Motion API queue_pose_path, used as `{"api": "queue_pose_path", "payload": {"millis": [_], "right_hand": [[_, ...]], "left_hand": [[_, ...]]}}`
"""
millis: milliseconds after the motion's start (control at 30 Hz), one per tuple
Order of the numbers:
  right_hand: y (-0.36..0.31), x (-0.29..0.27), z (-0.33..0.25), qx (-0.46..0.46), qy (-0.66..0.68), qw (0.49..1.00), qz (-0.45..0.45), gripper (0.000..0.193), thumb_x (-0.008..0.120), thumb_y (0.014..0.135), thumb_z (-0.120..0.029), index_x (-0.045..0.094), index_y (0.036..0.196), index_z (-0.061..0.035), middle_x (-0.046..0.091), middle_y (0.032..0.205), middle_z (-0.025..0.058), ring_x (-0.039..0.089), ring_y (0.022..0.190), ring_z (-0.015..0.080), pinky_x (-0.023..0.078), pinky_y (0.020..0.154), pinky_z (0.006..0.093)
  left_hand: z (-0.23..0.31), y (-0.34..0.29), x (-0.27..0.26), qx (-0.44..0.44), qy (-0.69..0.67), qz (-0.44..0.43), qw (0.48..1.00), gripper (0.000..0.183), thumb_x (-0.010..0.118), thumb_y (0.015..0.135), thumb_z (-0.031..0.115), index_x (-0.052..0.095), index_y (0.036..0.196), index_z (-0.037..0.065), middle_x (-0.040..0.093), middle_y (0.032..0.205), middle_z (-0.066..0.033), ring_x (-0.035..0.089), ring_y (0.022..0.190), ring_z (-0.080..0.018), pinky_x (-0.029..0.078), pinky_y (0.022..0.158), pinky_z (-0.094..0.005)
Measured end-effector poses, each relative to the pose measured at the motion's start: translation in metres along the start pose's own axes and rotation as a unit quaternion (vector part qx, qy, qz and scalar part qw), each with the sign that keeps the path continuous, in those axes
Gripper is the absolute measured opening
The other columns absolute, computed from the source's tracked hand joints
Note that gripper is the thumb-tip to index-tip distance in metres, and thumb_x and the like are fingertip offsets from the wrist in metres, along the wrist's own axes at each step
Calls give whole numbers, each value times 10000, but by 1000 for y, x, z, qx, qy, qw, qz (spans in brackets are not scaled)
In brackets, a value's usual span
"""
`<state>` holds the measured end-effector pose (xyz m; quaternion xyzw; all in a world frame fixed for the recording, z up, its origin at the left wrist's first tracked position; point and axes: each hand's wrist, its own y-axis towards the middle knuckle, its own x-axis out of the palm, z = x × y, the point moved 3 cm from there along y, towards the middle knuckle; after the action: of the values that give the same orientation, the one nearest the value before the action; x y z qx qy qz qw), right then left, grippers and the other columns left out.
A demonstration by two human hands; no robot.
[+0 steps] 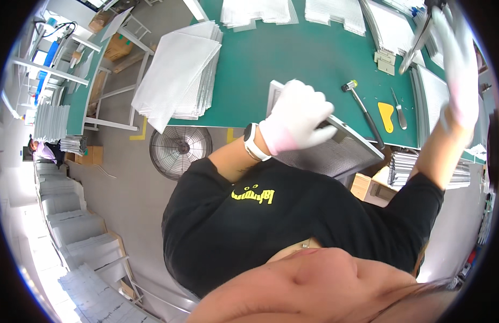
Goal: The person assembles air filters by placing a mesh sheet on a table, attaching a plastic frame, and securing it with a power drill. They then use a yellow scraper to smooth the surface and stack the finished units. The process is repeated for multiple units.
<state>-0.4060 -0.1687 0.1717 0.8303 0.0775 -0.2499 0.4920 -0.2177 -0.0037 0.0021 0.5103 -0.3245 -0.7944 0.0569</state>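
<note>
My left hand [300, 116], in a white glove with a watch at the wrist, is closed over the upper edge of a grey framed mesh panel [335, 153]. The panel is tilted between my body and the green table's front edge. My right hand [460, 70], also gloved, is raised at the far right. Its fingers point upward and are smeared, so their grip cannot be made out. Beside them is a slim metal tool [415, 47], its upper end dark. On the table between my hands lie a hammer [365, 110], a yellow scraper [386, 117] and a screwdriver [401, 114].
White mesh sheets [176, 75] are stacked at the table's left end, with more stacks [257, 11] along the back. Small beige plates [385, 62] lie at the right of the green table [292, 51]. A floor fan [181, 152] stands left of me, below the table edge.
</note>
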Motion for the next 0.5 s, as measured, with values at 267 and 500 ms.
{"api": "queue_pose_path", "payload": {"millis": [267, 500], "right_hand": [[-159, 9, -16, 244, -13, 821, -517, 733, 681, 838, -100, 408, 1513, -25, 645, 1225, 205, 664, 1080, 304, 492, 932, 341], [-313, -150, 161, 425, 125, 893, 76, 668, 578, 956, -59, 302, 1560, 18, 465, 1508, 113, 478, 1334, 179, 398, 1092, 296]], "left_hand": [[30, 27, -22, 87, -19, 104, 991, 333, 804, 667, 311, 671, 882, 94, 658, 937, -67, 634, 815, -272, 489, 757, -436], [-115, -129, -119, -253, 357, 133, 889, 466, 761, 770, 153, 642, 1206, 41, 635, 1276, -180, 561, 1221, -401, 416, 1068, -509]]}}
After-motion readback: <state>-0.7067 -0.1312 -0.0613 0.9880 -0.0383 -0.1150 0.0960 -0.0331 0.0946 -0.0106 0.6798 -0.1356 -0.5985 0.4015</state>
